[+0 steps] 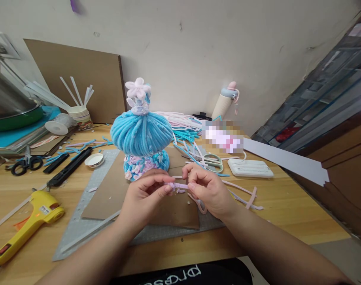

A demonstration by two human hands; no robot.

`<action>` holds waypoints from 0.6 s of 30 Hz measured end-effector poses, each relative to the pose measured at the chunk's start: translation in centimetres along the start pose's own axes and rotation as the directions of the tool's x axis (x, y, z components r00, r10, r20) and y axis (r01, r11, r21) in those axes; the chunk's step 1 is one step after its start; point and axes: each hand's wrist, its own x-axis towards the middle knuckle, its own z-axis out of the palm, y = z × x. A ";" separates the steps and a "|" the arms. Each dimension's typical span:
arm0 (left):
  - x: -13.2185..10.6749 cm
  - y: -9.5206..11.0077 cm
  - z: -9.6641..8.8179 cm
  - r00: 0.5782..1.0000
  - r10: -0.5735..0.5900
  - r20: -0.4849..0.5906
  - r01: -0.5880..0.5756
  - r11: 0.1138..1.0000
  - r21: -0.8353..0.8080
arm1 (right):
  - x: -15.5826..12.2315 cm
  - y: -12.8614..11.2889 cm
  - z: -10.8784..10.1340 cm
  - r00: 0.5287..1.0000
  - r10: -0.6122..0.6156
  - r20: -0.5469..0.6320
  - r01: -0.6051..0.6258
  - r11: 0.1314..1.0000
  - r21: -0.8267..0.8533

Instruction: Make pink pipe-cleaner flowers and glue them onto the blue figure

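Between my two hands a short lilac pipe cleaner (180,185) is stretched over a brown board. My left hand (147,192) pinches its left end between thumb and fingertips, where it looks bunched or curled. Thumb and forefinger of my right hand (205,188) grip the other end. Just behind my hands stands a craft piece (141,132) with a puffy blue pipe-cleaner top and a pale pink flower (138,88) on its tip. Its base (146,164) carries small pink, white and blue flowers, partly hidden by my left hand. Small lilac scraps lie beneath my fingers.
A yellow glue gun (39,215), black scissors (27,161) and a black cutter (69,168) lie at left. Green-handled scissors (212,162), a white power bank (250,168) and loose pipe cleaners are at right. The brown board (180,215) rests on a grey cutting mat (76,229).
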 end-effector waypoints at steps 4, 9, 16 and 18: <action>-0.1 0.0 -0.1 0.995 0.082 0.065 -0.090 0.987 0.130 | 0.1 -0.4 0.0 0.995 0.077 0.057 -0.077 0.997 -0.006; -0.2 -0.3 -0.1 0.971 0.177 0.160 -0.218 0.933 0.287 | 0.2 -0.5 -0.1 0.990 0.111 0.086 -0.106 0.992 -0.061; 0.0 -0.5 0.3 0.997 -0.043 0.071 0.045 0.998 -0.036 | 0.0 0.5 0.6 0.968 0.230 0.098 -0.239 0.966 0.102; 0.1 -0.3 0.3 0.986 -0.152 0.064 0.162 0.970 -0.183 | -0.1 0.7 0.8 0.943 0.310 0.122 -0.333 0.894 0.300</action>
